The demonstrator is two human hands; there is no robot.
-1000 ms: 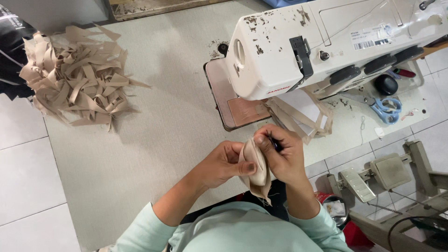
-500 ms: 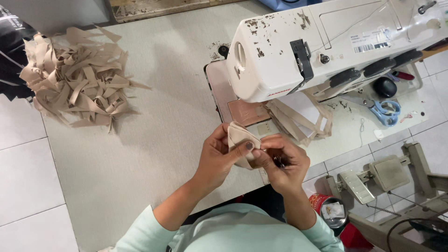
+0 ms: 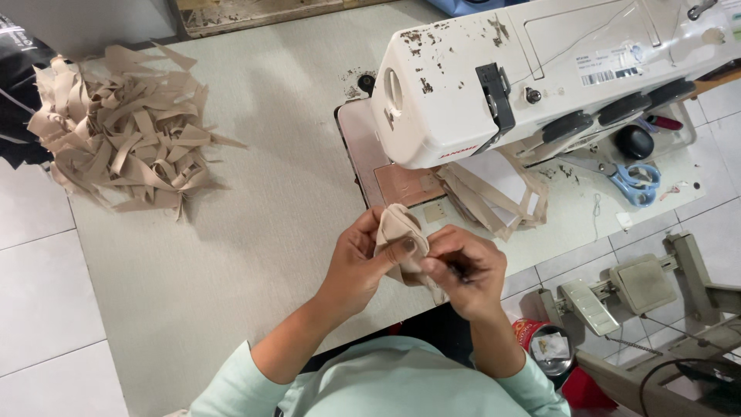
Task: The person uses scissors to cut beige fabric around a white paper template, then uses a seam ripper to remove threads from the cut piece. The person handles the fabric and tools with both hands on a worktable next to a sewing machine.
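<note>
My left hand [image 3: 359, 266] grips a small folded beige fabric piece [image 3: 399, 232] just above the near edge of the sewing table [image 3: 255, 232]. My right hand [image 3: 467, 270] pinches the lower side of the same piece and holds a thin dark tool between its fingers. Both hands are close together in front of the white sewing machine [image 3: 532, 69]. Loose beige strips [image 3: 494, 197] hang from under the machine's head, just right of my hands.
A big heap of beige fabric strips [image 3: 123, 131] lies at the table's far left. Blue-handled scissors [image 3: 637, 181] and a dark round object [image 3: 634, 141] sit right of the machine. Foot pedals [image 3: 617, 289] and a small red bin [image 3: 544, 344] are on the tiled floor below.
The fabric piece has been turned and bunched up between my hands. My hands have shifted slightly left and stay near the table edge.
</note>
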